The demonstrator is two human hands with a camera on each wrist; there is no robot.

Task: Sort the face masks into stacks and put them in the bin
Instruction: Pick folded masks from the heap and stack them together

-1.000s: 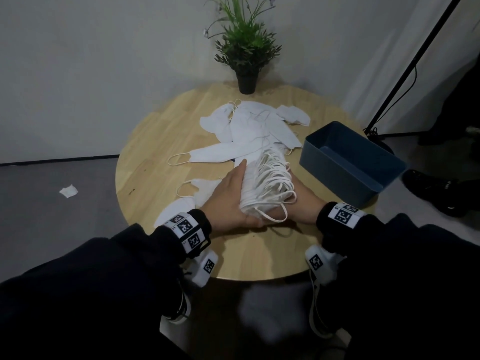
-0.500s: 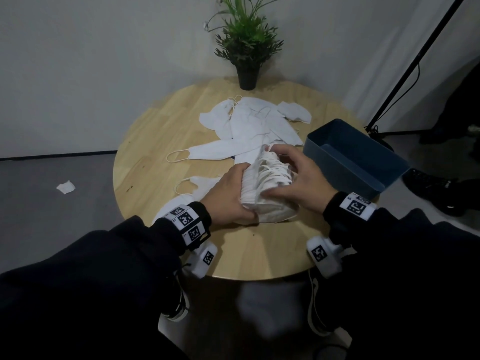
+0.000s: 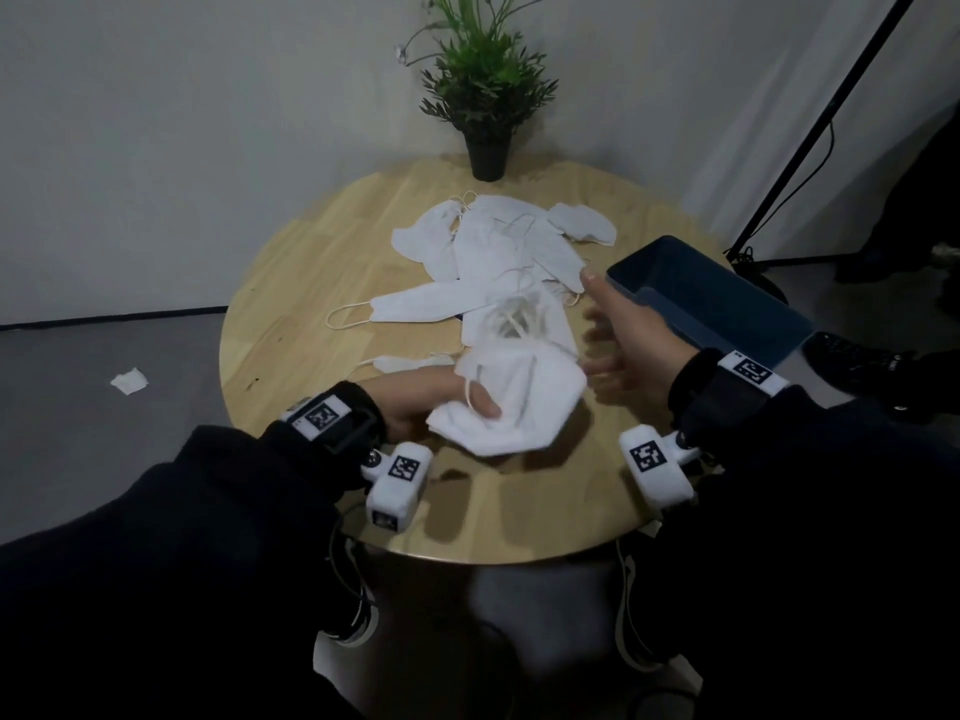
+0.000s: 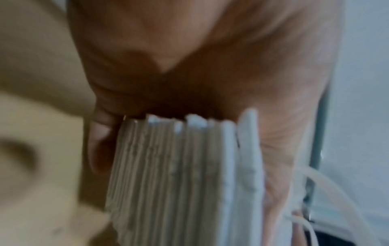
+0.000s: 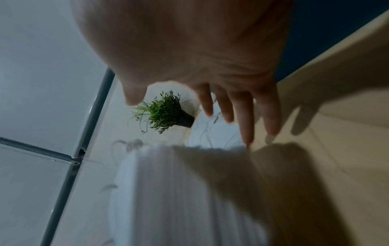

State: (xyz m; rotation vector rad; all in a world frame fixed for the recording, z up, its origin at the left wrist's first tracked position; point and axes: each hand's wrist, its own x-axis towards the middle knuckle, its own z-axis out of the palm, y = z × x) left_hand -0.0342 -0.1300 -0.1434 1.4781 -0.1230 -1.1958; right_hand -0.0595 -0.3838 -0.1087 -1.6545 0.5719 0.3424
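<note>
Head view: the left hand (image 3: 415, 402) grips a thick stack of white masks (image 3: 511, 407), ear loops trailing, lifted above the table (image 3: 291, 304). The right hand (image 3: 623, 345) hovers just beside it, fingers spread, holding nothing; the blue bin (image 3: 727, 309) lies beyond. No writing is legible.

Left wrist view: the stack (image 4: 183, 174) shows layered white edges, pinched between thumb and fingers.

Right wrist view: the right hand's fingers (image 5: 244, 116) spread loose above the blurred stack (image 5: 179, 191).

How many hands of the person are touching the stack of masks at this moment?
1. The left hand grips the stack of masks above the table. The right hand is open beside it, near the blue bin, apparently without contact, though it is blurred.
</note>
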